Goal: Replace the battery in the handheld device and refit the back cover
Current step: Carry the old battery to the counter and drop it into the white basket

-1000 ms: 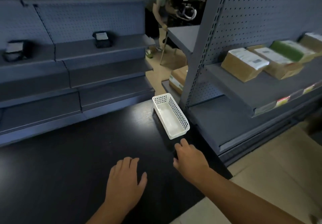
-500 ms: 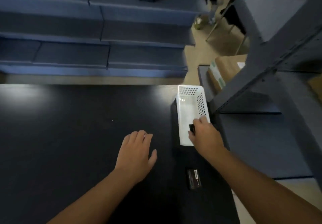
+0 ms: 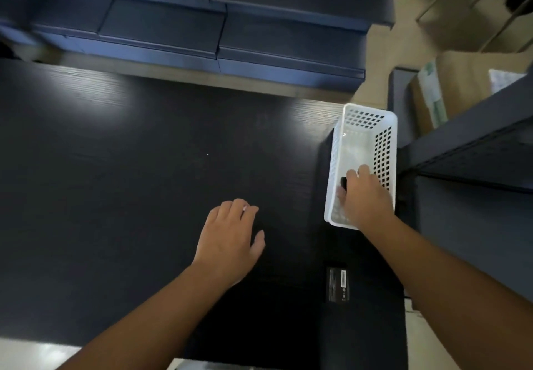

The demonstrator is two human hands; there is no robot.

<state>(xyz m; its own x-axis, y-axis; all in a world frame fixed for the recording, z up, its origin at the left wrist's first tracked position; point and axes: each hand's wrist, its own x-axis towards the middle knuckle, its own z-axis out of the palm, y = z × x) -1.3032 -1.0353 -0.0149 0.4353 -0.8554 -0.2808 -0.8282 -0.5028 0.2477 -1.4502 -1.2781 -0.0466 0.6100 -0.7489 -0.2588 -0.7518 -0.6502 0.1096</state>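
Observation:
A black battery [image 3: 338,284] with a white label lies flat on the dark table [image 3: 144,182], near its right edge. My right hand [image 3: 364,196] reaches into the white perforated basket [image 3: 383,127] and closes on a small black object [image 3: 343,183] that is mostly hidden under my fingers. My left hand [image 3: 230,240] rests palm down on the table, fingers apart, holding nothing, about a hand's width left of the battery. No handheld device or back cover can be made out.
Grey-blue metal shelving [image 3: 230,23] runs beyond the table's far edge. A second shelf unit [image 3: 476,153] stands close against the basket on the right, with a cardboard box [image 3: 450,81] on its lower shelf.
The view has tilted down toward the table. My right hand moved from the table's edge into the basket and closed on the black object. My left hand has stayed flat.

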